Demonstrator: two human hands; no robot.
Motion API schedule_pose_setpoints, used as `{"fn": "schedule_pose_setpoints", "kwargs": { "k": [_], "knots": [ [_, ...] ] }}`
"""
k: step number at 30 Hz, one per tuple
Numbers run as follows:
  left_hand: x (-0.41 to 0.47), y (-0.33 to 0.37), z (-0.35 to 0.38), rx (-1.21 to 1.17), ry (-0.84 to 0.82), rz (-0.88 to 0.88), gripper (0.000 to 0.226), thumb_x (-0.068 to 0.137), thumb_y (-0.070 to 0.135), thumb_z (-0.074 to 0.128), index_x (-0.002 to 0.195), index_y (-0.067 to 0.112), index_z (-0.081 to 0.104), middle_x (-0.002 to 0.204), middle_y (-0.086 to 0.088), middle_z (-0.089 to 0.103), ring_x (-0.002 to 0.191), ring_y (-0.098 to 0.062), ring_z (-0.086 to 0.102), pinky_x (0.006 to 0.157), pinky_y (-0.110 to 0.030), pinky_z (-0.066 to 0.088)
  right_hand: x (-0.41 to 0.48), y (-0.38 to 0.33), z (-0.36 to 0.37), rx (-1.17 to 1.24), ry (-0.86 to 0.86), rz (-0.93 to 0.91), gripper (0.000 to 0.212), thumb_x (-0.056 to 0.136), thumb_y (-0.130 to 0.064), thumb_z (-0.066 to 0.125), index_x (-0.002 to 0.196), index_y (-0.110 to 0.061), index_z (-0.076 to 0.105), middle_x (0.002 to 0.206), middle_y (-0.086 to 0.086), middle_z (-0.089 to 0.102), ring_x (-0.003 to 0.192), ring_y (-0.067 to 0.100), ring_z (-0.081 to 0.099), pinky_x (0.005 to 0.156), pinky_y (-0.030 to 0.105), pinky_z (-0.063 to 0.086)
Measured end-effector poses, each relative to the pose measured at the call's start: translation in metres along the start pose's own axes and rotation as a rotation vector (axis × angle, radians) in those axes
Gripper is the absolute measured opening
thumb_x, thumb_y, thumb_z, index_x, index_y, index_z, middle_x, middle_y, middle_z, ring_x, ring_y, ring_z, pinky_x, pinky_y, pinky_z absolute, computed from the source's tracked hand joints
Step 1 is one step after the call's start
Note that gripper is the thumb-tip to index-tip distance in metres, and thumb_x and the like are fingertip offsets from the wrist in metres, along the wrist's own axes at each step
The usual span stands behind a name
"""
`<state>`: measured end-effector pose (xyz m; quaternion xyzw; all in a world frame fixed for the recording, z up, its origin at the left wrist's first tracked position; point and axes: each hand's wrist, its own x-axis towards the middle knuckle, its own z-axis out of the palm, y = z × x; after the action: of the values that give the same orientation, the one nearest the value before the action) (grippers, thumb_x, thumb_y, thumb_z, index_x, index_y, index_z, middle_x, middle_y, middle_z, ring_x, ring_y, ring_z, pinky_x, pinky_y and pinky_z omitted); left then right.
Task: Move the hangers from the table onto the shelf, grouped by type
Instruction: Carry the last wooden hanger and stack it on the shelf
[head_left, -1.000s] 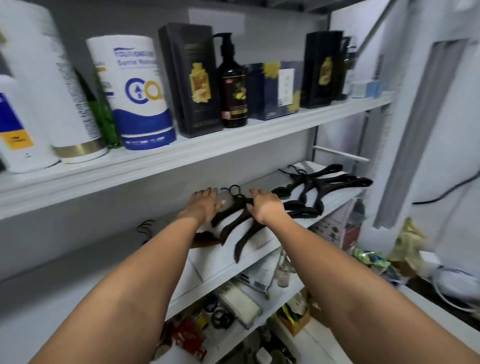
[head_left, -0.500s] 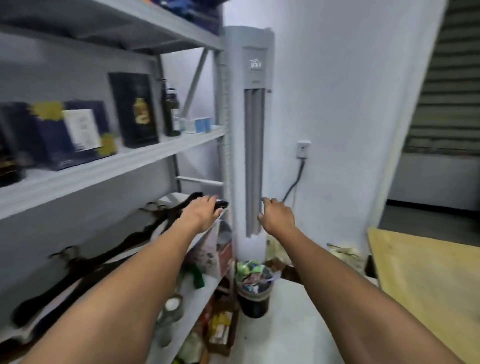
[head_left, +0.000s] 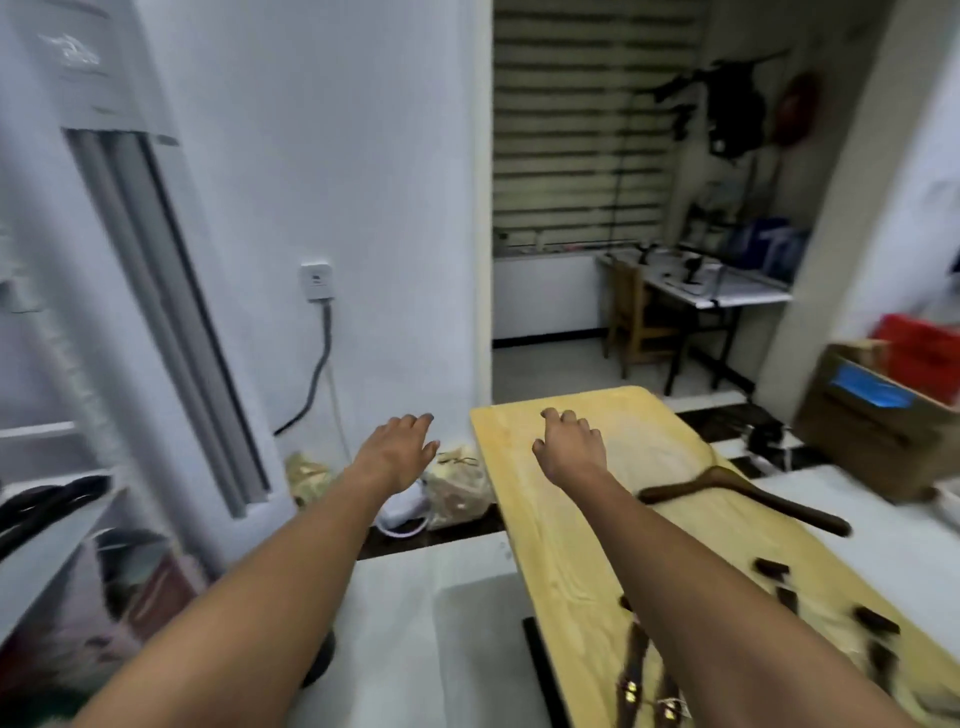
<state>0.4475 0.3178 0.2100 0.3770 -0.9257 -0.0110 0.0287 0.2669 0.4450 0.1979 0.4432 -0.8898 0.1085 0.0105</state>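
One left hand (head_left: 397, 449): empty, fingers loosely spread, palm down, in the air just off the left edge of the pale yellow wooden desk (head_left: 550, 525).

One right hand (head_left: 569, 447): empty, fingers relaxed and slightly bent, palm down, over the far part of the desk. Whether it touches the top cannot be told.

One curved brown wooden hanger (head_left: 737, 493): lying flat on the desk, to the right of the right forearm, its far tip near the right edge.

Several dark hangers with brass-coloured clips (head_left: 636, 654): at the near end of the desk, blurred and partly hidden by the right forearm. Count not readable.

Small dark pieces (head_left: 771, 567): scattered on the desk near the right edge, too blurred to identify.

Black plastic hangers (head_left: 52, 501): lying on the white metal shelf (head_left: 57, 551) at the left border, well apart from the desk.

One tall white floor-standing air conditioner (head_left: 119, 208): upright beside the shelf.

One brown cardboard box with blue tape (head_left: 872, 415): on the floor beyond the desk, right.

Tan bags (head_left: 457, 486): on the floor against the wall, just left of the desk.
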Motion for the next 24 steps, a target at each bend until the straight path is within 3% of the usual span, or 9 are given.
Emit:
{"fn": "schedule_pose_setpoints", "kwargs": {
  "k": [10,24],
  "knots": [
    [0.097,0.119,0.044,-0.018,-0.058,0.342,0.050,0.102,0.035,0.029,0.147,0.013,0.024,0.142,-0.013,0.041,0.129,-0.030,0.039,0.103,-0.038,0.033,-0.008,0.133,0.002,-0.104,-0.036,0.381,0.046,0.099,-0.029,0.041,0.142,-0.017,0.034,0.140,0.011,0.042,0.129,0.032,0.041,0.105,0.041,0.033],
    [0.228,0.158,0.068,-0.088,-0.111,0.578,0.049,0.102,0.034,0.028,0.147,0.013,0.024,0.142,-0.010,0.041,0.130,-0.026,0.038,0.107,-0.036,0.032,0.035,0.163,0.007,-0.182,0.005,0.629,0.040,0.098,-0.026,0.042,0.136,-0.013,0.039,0.131,0.011,0.048,0.122,0.032,0.046,0.102,0.040,0.036]
  ]
}}
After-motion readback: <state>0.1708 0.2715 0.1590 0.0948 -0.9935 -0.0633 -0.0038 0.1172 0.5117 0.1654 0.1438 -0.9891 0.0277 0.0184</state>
